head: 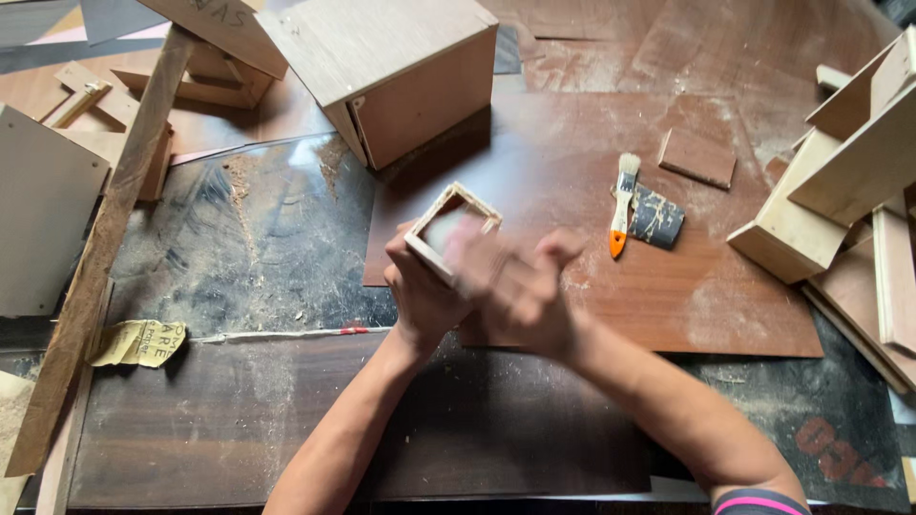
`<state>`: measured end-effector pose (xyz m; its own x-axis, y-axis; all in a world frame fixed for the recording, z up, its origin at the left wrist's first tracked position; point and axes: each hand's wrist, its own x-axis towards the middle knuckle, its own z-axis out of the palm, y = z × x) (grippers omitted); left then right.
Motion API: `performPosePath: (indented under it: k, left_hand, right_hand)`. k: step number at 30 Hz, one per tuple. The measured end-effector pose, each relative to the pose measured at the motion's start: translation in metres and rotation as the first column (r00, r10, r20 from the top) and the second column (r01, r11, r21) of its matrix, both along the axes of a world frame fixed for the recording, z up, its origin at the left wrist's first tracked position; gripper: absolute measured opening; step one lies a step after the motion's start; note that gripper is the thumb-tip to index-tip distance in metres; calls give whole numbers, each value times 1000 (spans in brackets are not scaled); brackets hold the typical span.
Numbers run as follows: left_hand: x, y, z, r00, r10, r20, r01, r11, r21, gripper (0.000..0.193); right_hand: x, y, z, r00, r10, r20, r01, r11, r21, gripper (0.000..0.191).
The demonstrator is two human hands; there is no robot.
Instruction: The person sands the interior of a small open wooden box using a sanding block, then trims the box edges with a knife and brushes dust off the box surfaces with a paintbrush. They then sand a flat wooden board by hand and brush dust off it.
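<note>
A small open wooden box frame (456, 212) of pale thin boards is tilted up above the brown board (668, 286). My left hand (420, 291) grips its near-left side. My right hand (520, 286) is blurred with motion, pressed against the frame's front face; whether it holds anything against the wood is hidden by the blur. Both forearms come in from the bottom edge.
A small brush with an orange handle (622, 205) lies beside a dark sandpaper scrap (656, 217) and a small wooden tile (697, 157). A larger wooden box (391, 67) stands behind. Stacked boards (849, 181) sit right, a long plank (100, 248) left, crumpled sandpaper (141, 343) below it.
</note>
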<state>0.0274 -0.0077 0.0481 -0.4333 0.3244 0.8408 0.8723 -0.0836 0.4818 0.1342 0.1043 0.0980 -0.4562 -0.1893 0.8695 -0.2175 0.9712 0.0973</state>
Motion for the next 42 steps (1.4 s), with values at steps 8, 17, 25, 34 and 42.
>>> performPosePath:
  k: [8,17,25,34,42]
  left_hand:
    - [0,1,-3,991,-99,92,88,990,114,63]
    - [5,1,5,991,-78,109,63,989,131,67]
    - [-1,2,-4,992,-66,112,56,995,83,64]
    - [-1,2,2,996,-60,66,52,992,113,71]
    - [6,-3,18,998,-66,-2,66,988,140,69]
  right_hand:
    - [-1,2,-5,998,12,64,-7,996,-88,38]
    - [5,2,26,996,1,86,-1,1000,-5,34]
    - [-2,6,11,1000,-19,24,19,1000,1,35]
    - [-1,17,2,998,-50,45,50,999,-2,29]
    - [12,28,4,987,-135,92,146,981,-129,30]
